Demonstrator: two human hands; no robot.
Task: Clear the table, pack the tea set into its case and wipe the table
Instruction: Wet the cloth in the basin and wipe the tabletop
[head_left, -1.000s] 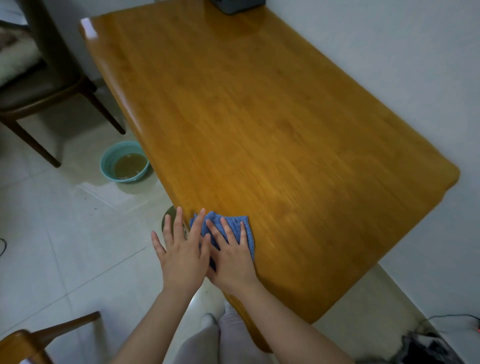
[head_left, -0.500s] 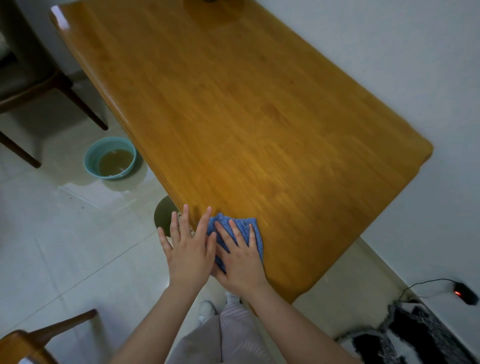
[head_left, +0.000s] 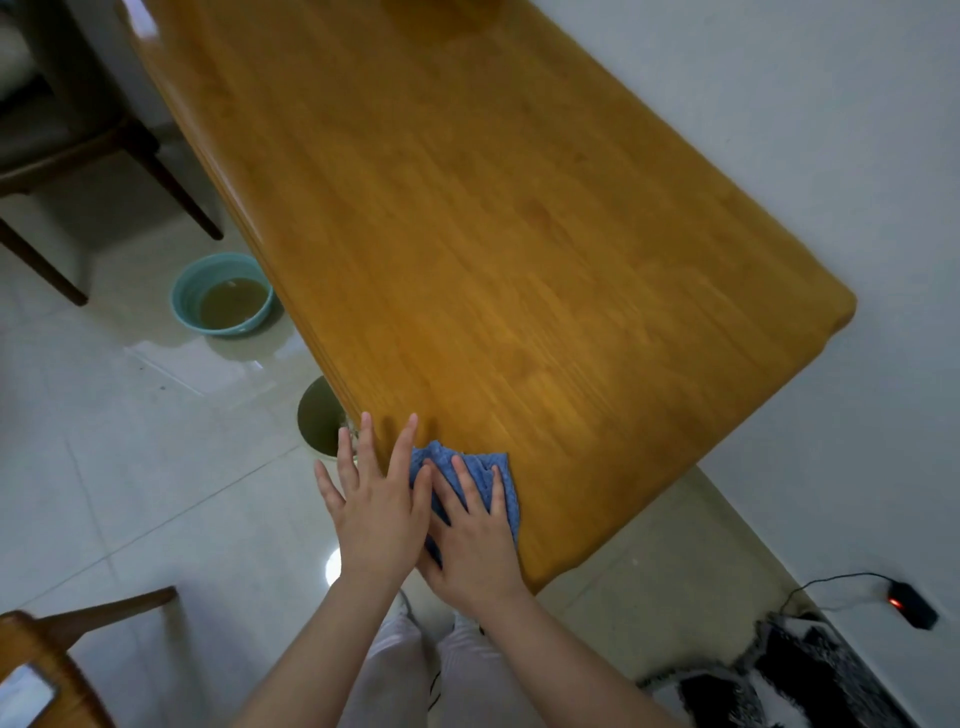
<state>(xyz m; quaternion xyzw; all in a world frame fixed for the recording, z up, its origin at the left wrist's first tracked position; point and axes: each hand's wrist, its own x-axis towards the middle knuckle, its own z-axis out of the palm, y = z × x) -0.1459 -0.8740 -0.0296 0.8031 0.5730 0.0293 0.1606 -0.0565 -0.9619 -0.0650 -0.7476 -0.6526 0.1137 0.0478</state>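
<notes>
Both hands lie flat near the corner of the honey-coloured wooden desk closest to the person. The right hand presses down on a folded blue textured cloth with straight, slightly spread fingers. The cloth sticks out beyond its fingertips and along its right side, flat on the desk. The left hand is just beside the right and touches it. Its fingers are also straight and spread and grip nothing. Its thumb side overlaps the cloth's left edge, while its outer fingers reach past the desk's left rim over the floor.

Just ahead of the left hand's fingertips, a dark round bin stands on the pale tiled floor, half hidden under the desk edge. Further ahead and to the left sits a round teal basin holding brownish liquid, and beyond it the legs of a dark wooden chair. Behind and left of the left hand is the arm of a light wooden chair. Well to the right of the right hand, by the white wall, a small black adapter with a red light lies on the floor near a black-and-white rug.
</notes>
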